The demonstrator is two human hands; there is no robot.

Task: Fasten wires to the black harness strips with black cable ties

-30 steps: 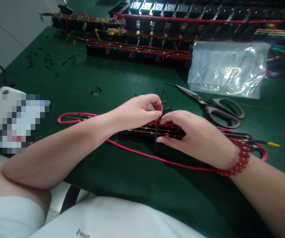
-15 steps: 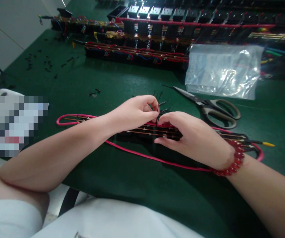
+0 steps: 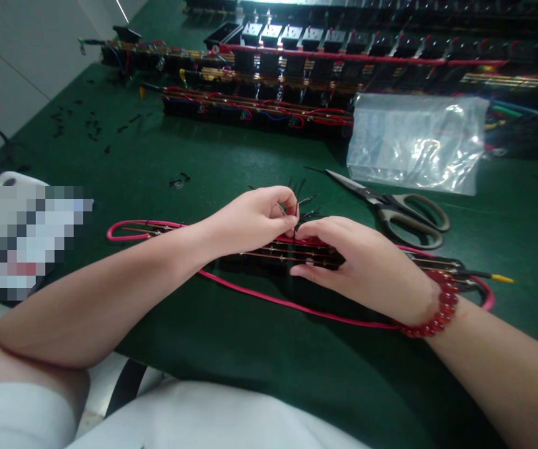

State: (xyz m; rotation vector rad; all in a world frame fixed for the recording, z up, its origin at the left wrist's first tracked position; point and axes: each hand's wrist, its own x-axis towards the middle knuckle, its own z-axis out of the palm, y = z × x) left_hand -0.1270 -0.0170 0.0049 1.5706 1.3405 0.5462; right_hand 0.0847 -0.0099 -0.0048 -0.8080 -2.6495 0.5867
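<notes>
**Both hands pinched at a black tie on the wired strip**

The one container in view is a clear, crinkled plastic bag (image 3: 416,142) lying flat on the green felt-covered table (image 3: 231,159), just beyond a pair of grey-handled scissors (image 3: 397,209). Pale shapes show through its film, but what they are cannot be told.

Near the table's front edge lies a long black strip of components with copper wires along its top (image 3: 273,255), ringed by a loop of pink-red insulated cable (image 3: 250,288). A cluster of thin black cable ties (image 3: 302,201) stands up from its middle. The left hand (image 3: 250,221) sits over the strip's centre, thumb and forefinger closed together on one of these ties. The right hand (image 3: 366,265), with a red bead bracelet (image 3: 439,305) at its wrist, lies flat on the strip just beside the left, its fingertips meeting the same spot; its fingers are together and press on the strip, and a clear grasp cannot be made out.

At the far side of the table, rows of similar black wired strips (image 3: 259,109) lie side by side.
</notes>
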